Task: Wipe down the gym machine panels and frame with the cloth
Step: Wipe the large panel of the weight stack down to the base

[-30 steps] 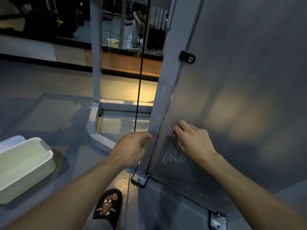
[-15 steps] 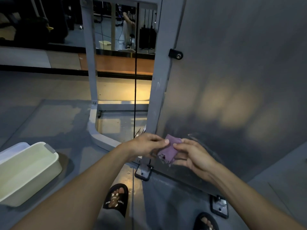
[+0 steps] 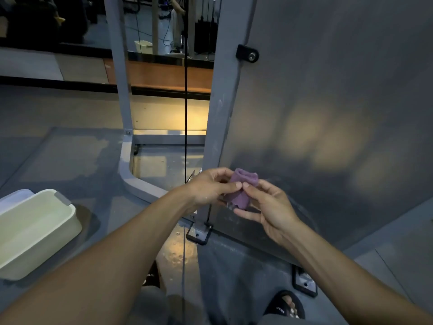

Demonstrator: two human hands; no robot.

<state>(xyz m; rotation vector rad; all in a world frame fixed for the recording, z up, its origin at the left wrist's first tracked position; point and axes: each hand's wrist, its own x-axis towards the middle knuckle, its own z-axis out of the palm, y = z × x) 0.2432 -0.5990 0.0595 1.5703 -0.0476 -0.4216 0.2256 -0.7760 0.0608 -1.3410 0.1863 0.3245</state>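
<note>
A small purple cloth [image 3: 243, 190], folded into a wad, is held between both hands just in front of the machine's lower corner. My left hand [image 3: 210, 187] pinches its left side with thumb and fingers. My right hand [image 3: 269, 207] pinches its right side, fingers under it. Neither hand touches the machine. The large grey metal panel [image 3: 339, 102] fills the right half of the view. Its grey frame post [image 3: 220, 102] runs up its left edge, and a second post [image 3: 119, 78] stands further left.
A pale green plastic tub [image 3: 35, 228] sits on the floor at the left. A black cable [image 3: 185, 90] hangs between the posts. Black brackets [image 3: 198, 234] bolt the panel to the base. My sandalled feet [image 3: 285, 306] are at the bottom. A mirror lies behind.
My right hand came off the panel, where it had been rubbing with the cloth. Both hands met in front of the post and now hold the cloth between them.
</note>
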